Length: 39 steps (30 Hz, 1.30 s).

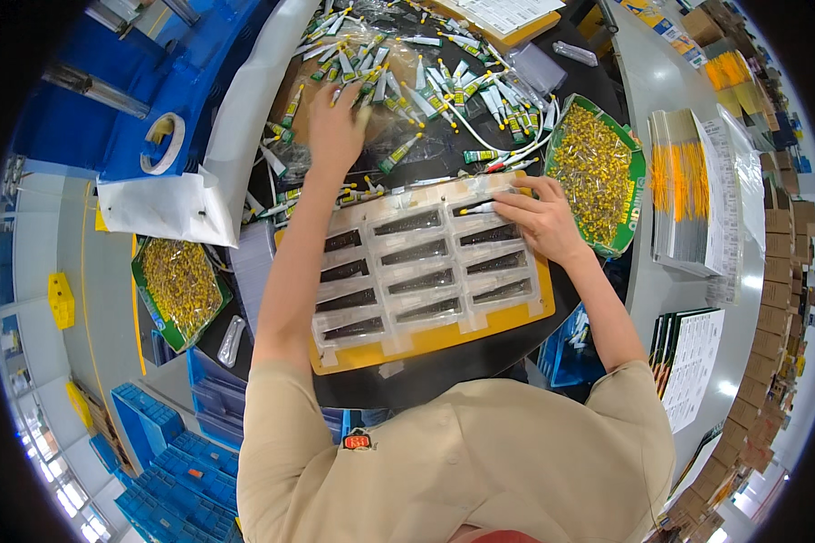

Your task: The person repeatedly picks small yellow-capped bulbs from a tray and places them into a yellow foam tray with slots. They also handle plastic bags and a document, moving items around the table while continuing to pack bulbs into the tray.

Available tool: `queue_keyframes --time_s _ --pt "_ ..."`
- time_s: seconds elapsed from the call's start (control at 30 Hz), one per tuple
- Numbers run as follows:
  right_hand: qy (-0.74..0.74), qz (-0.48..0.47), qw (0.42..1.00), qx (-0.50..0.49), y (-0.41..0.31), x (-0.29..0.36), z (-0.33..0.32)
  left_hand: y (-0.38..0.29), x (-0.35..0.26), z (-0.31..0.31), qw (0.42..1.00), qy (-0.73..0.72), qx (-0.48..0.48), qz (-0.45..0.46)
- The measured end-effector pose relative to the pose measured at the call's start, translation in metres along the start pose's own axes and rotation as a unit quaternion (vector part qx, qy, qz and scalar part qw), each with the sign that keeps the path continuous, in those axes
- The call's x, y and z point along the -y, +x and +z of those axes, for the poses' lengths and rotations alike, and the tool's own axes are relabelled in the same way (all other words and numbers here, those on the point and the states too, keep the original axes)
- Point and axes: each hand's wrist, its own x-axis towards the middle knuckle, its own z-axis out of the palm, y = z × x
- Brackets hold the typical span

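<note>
A clear plastic tray with wedge-shaped pockets (pixel 418 282) lies on a yellow board (pixel 448 338) on the black table. My right hand (pixel 540 214) is at its top right pocket, the fingers on a small white tube with a yellow tip (pixel 477 209) that lies in or over that pocket. The other pockets look dark, with no tube visible in them. My left hand (pixel 339 122) reaches into the scattered pile of green and white tubes (pixel 458 91) beyond the tray; its fingertips are among the tubes, and whether it holds one is unclear.
Green cardboard boxes of small yellow-tipped pieces stand at the right (pixel 592 176) and left (pixel 180 288). A blue machine (pixel 197 88) with a tape roll (pixel 163 144) is at upper left. Stacked cards with orange ties (pixel 679 183) lie on the right bench. Blue crates (pixel 176 475) stand lower left.
</note>
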Motion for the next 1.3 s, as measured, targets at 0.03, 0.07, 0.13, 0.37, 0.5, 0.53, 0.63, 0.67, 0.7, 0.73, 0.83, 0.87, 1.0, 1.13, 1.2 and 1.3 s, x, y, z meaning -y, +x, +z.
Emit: queue_keyframes --time_s 0.03,0.07,0.13,0.37,0.5,0.53,0.63,0.67,0.7,0.73,0.83,0.87,1.0,1.13,1.2,1.3 --pt "0.030 -0.001 0.999 0.021 0.007 -0.001 0.004 0.010 -0.003 0.018 0.999 0.032 0.025 -0.004" --pt "0.075 0.003 0.997 0.008 0.019 -0.006 0.010 0.016 -0.001 0.030 0.997 0.056 0.051 0.001" --pt "0.135 0.075 0.987 -0.053 0.050 -0.025 0.030 0.017 0.006 0.043 0.997 0.054 0.062 -0.015" --pt "-0.063 0.381 0.923 0.015 0.158 -0.095 0.106 -0.015 0.043 0.009 1.000 -0.003 0.030 -0.007" --pt "0.133 0.286 0.944 -0.102 0.143 -0.075 0.085 -0.044 0.052 -0.047 0.988 -0.117 0.022 -0.099" --pt "0.160 0.184 0.958 -0.153 0.132 -0.057 0.079 -0.058 0.050 -0.062 0.971 -0.186 0.041 -0.142" --pt "0.101 -0.046 0.990 -0.091 0.089 -0.007 0.052 -0.096 0.030 -0.101 0.890 -0.381 0.054 -0.244" --pt "0.063 -0.084 0.991 -0.086 0.077 0.010 0.047 -0.111 0.022 -0.115 0.877 -0.404 0.068 -0.249" --pt "0.019 -0.132 0.989 -0.067 0.069 0.021 0.043 -0.125 0.014 -0.128 0.893 -0.380 0.094 -0.221" --pt "0.031 -0.133 0.990 -0.023 0.063 0.033 0.042 -0.140 0.005 -0.138 0.902 -0.368 0.106 -0.198" --pt "0.078 -0.118 0.989 0.028 0.069 0.045 0.052 -0.171 -0.018 -0.151 0.961 -0.234 0.138 -0.043" --pt "0.083 -0.120 0.989 0.019 0.079 0.043 0.059 -0.179 -0.023 -0.153 0.974 -0.176 0.145 -0.014" --pt "0.038 -0.070 0.995 0.052 0.141 0.023 0.094 -0.193 -0.038 -0.152 0.989 -0.020 0.144 0.021" --pt "0.079 -0.010 0.987 0.137 0.179 0.026 0.105 -0.195 -0.044 -0.161 0.990 -0.002 0.137 -0.020" --pt "0.249 -0.024 0.968 0.018 0.176 0.050 0.103 -0.196 -0.043 -0.171 0.995 -0.033 0.092 -0.029" --pt "0.415 0.000 0.909 -0.032 0.157 0.097 0.099 -0.201 -0.041 -0.189 0.916 -0.260 0.144 -0.270"
